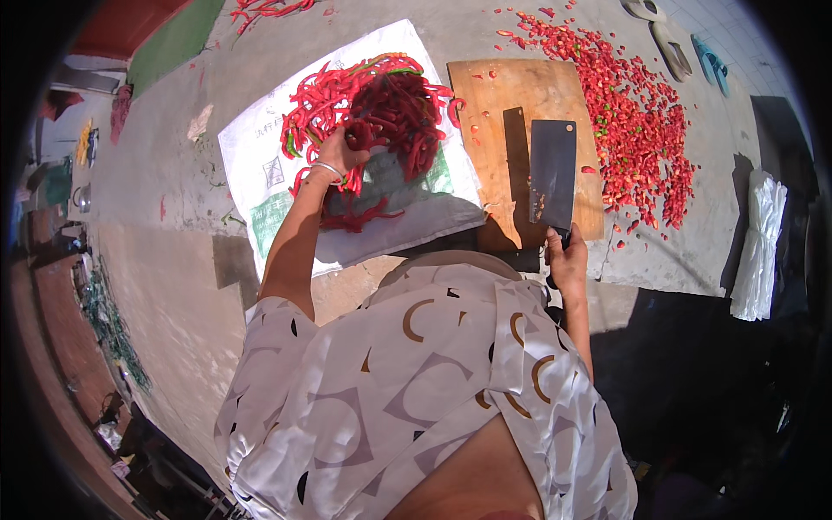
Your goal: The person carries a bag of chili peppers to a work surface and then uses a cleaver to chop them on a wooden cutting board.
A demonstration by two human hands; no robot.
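My left hand (pixel 340 155) is at the near side of a heap of red chili peppers (pixel 396 104), its fingers closed around a few of them. A few green peppers show among the red. The heap lies on a white woven plastic sack (pixel 253 136) with green print and writing. In my right hand (pixel 567 261) is the dark handle of a cleaver (pixel 552 169). Its broad blade, with bits of pepper stuck along the left edge, is over a wooden cutting board (pixel 481 88). The blade's shadow falls on the board to its left.
Chopped red chili (pixel 640 123) is spread over the concrete right of the board. Beyond it are beige sandals (pixel 669 52) and blue slippers (pixel 712 64). A tied white plastic bundle (pixel 759 240) stands at the far right. More whole peppers (pixel 273 10) lie at the top.
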